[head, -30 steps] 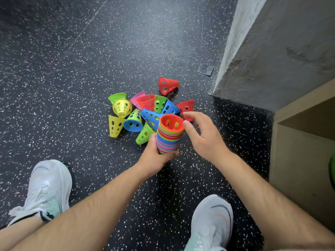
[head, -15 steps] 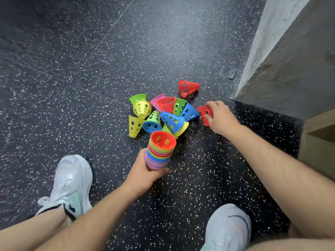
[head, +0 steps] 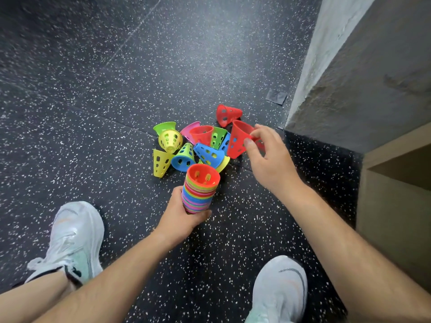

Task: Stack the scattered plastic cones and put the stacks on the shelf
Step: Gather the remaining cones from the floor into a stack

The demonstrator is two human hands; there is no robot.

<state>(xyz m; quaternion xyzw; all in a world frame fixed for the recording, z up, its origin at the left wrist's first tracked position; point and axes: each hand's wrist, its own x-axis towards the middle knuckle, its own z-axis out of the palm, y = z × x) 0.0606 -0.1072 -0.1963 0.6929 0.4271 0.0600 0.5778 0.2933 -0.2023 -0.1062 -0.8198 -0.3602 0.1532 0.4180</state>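
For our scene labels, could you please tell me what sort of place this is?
Probably a gym or sports room: speckled black rubber floor, perforated plastic training cones scattered on it, and a wooden shelf by a concrete wall.

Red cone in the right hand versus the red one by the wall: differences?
Held cone is pinched by the right hand; far cone lies untouched on the floor. Held cone overlaps the pile; far cone lies apart. Both red, perforated.
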